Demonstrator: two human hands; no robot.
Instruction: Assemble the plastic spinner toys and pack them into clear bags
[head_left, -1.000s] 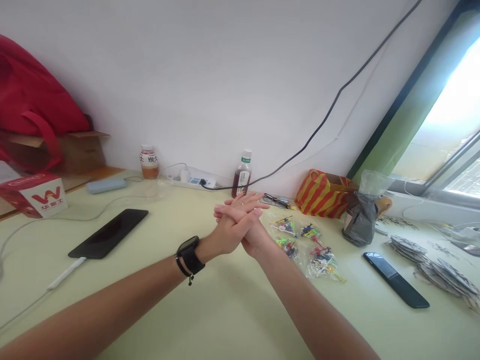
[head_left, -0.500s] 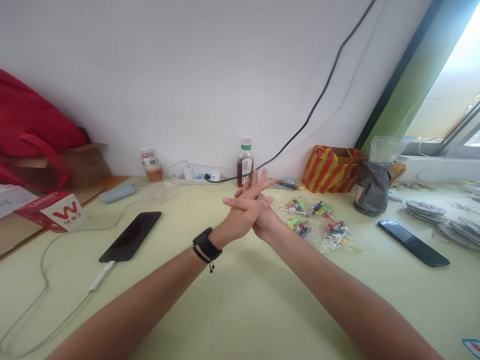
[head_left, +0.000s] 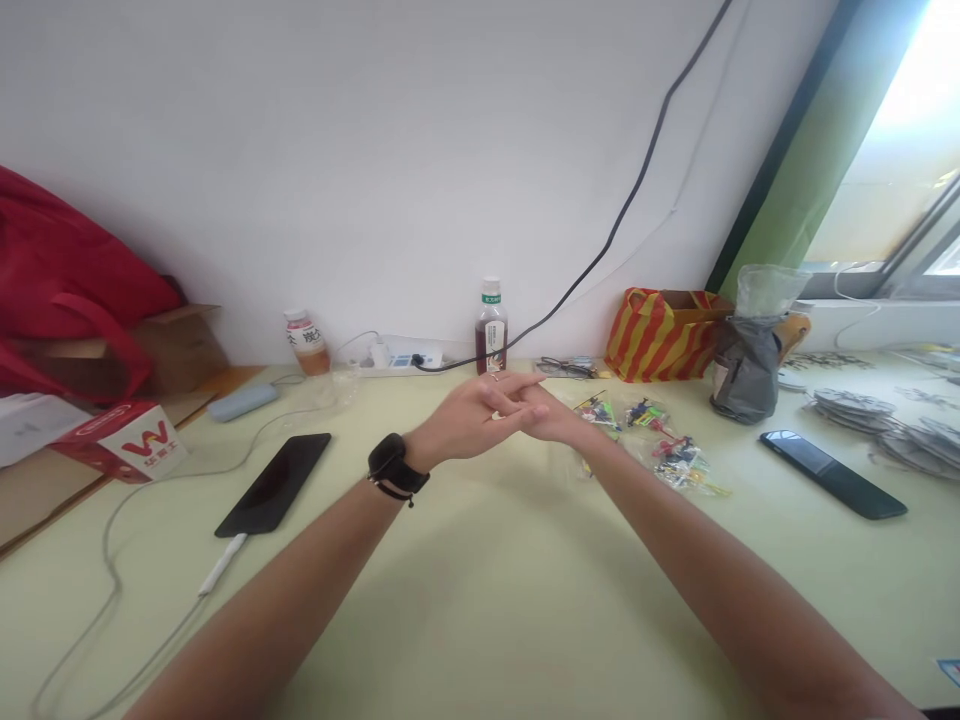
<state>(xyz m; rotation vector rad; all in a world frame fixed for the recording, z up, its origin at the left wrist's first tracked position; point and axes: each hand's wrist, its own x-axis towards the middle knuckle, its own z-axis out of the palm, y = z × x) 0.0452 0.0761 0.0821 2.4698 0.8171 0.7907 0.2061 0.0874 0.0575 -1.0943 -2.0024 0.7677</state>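
My left hand (head_left: 469,415), with a black watch (head_left: 394,462) and a thin dark cord bracelet at its wrist, lies across my right hand (head_left: 553,415). The two hands touch above the table. Fingers of the left hand stretch to the right over the right hand, with the thumb apart from them. Most of the right hand's fingers are hidden beneath the left hand. No object shows between them. Just behind the hands stands a bottle of dark red drink (head_left: 491,330). Right of them lie clear bags of small colourful plastic pieces (head_left: 679,460).
On the green table (head_left: 487,620), a phone (head_left: 274,485) with a charging cable lies left, another phone (head_left: 832,475) right. A power strip (head_left: 412,353), a striped bag (head_left: 667,335) and a grey bag (head_left: 750,375) line the wall. A black cable (head_left: 637,190) hangs down.
My hands have gone from crossed with fingers pointing up and spread to a flatter, lower hold, the left over the right. The view has shifted slightly.
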